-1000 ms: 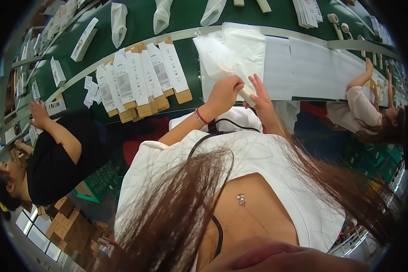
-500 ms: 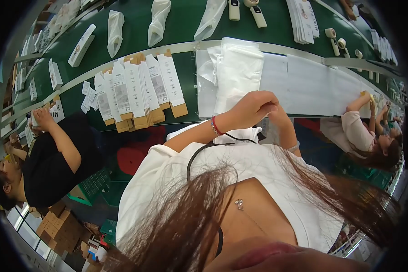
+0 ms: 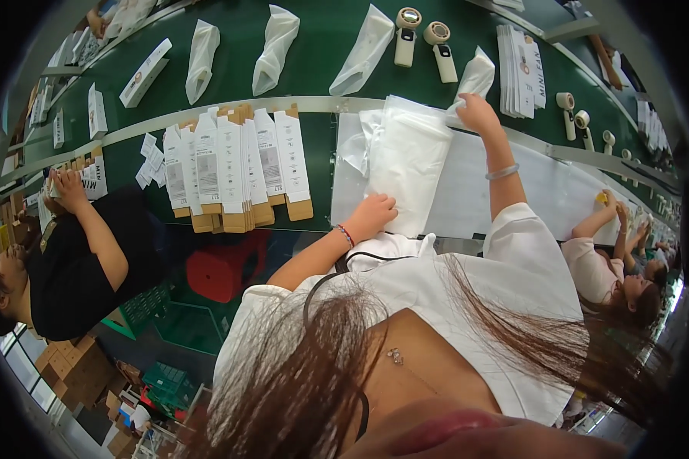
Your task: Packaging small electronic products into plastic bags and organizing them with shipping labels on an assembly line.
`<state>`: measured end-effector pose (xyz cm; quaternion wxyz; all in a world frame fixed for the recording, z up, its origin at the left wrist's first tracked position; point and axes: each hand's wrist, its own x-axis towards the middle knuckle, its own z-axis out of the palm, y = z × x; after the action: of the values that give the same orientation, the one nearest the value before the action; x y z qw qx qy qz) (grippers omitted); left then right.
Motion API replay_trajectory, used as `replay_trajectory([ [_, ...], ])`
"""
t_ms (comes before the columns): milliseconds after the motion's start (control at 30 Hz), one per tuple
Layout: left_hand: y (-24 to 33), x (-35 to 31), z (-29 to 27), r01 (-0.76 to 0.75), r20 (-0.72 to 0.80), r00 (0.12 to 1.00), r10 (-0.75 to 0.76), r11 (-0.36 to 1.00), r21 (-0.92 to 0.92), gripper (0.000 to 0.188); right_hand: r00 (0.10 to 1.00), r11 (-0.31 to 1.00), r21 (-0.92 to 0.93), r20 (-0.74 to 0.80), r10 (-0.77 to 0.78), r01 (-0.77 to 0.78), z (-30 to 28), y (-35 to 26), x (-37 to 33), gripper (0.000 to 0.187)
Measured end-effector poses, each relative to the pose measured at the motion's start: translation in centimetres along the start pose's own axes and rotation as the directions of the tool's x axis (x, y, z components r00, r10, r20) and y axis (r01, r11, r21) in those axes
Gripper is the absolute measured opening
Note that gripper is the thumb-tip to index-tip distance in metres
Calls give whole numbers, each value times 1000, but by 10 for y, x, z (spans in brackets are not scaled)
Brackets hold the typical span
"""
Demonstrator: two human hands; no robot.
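My right hand (image 3: 478,113) reaches forward to the green conveyor and is closed on the near end of a fan-sized item wrapped in a white plastic bag (image 3: 478,75). My left hand (image 3: 371,217) rests with its fingers spread on the lower left part of a stack of white plastic bags (image 3: 413,145). Whether it pinches the top bag does not show. Under the stack is a pale sheet (image 3: 513,172) covering the work surface. Further bagged items (image 3: 364,52) lie on the conveyor to the left of my right hand.
Unwrapped white handheld fans (image 3: 406,47) lie on the green conveyor (image 3: 314,57) beside a pile of flat white boxes (image 3: 519,73). Flattened cartons (image 3: 230,168) are spread left of the bags. A metal rail (image 3: 321,105) edges the conveyor. Co-workers sit at both sides; a red stool (image 3: 222,268) stands behind left.
My hands were together near my chest and have parted. The right has gone forward onto the conveyor with the bagged item; the left has come down onto the bag stack.
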<state>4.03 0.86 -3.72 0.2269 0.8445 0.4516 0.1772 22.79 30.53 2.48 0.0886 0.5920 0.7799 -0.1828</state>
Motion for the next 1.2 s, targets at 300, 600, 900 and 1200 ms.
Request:
replay_trajectory([
  [300, -2, 1, 11, 113, -39, 992, -122, 976, -185, 11, 997, 949, 310, -36, 72, -57, 60, -111, 142, 57],
  [600, 1, 2, -3, 401, 67, 883, -464, 675, -619, 3, 937, -104, 949, 269, -224, -297, 54, -83, 70, 34],
  [900, -16, 23, -54, 430, 233, 823, -519, 299, -852, 7, 953, -251, 960, 48, -301, -128, 78, -34, -228, 35],
  [1200, -9, 32, -49, 398, 334, 820, -465, 44, -916, 10, 994, 540, 836, -113, 7, 91, 93, -64, -298, 35],
])
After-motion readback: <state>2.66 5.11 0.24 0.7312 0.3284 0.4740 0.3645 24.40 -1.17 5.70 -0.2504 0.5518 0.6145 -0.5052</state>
